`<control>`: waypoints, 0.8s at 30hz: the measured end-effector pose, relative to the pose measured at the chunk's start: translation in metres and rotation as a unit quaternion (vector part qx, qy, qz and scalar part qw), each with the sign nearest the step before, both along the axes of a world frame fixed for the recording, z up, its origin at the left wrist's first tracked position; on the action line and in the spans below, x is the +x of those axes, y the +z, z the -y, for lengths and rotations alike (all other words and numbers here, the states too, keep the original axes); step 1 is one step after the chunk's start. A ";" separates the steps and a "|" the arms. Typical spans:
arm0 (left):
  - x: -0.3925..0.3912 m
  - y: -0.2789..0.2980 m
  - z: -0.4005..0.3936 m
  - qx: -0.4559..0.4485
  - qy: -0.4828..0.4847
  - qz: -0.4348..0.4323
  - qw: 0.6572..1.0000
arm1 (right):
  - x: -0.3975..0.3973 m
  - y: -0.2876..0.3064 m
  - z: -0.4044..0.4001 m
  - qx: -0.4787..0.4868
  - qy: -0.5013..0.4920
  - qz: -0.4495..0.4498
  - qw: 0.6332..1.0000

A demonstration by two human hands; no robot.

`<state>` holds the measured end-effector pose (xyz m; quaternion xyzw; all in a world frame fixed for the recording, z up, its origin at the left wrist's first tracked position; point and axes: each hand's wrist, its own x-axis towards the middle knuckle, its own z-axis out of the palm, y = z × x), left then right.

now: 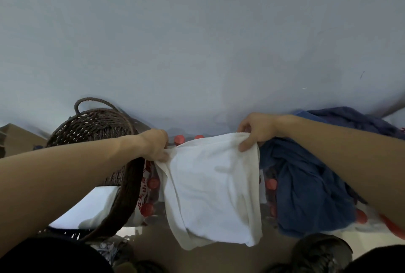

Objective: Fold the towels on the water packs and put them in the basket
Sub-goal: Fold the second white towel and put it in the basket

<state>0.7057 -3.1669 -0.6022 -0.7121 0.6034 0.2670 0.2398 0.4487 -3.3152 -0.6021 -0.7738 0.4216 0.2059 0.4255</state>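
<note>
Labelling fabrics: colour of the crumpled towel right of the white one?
Dark blue towel, plain; head view.

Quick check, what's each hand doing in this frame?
Left hand: pinching the far left corner of the white towel.
Right hand: pinching the far right corner of the same towel.

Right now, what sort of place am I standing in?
Probably a storeroom or utility corner, though that's a guess. Shrink-wrapped water packs with red caps serve as a work surface against a bare wall, with a wicker basket beside them and a heap of blue towels.
</note>
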 end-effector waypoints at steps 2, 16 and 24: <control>0.003 0.006 0.001 -0.013 0.005 -0.009 1.000 | -0.009 0.008 0.004 0.033 -0.034 0.024 0.999; 0.025 0.057 -0.031 0.073 0.158 -0.360 0.917 | -0.076 0.048 -0.059 -0.097 0.076 0.055 0.991; 0.005 0.059 -0.035 0.142 0.061 -0.178 0.972 | -0.090 0.056 -0.093 -0.022 -0.055 0.173 0.983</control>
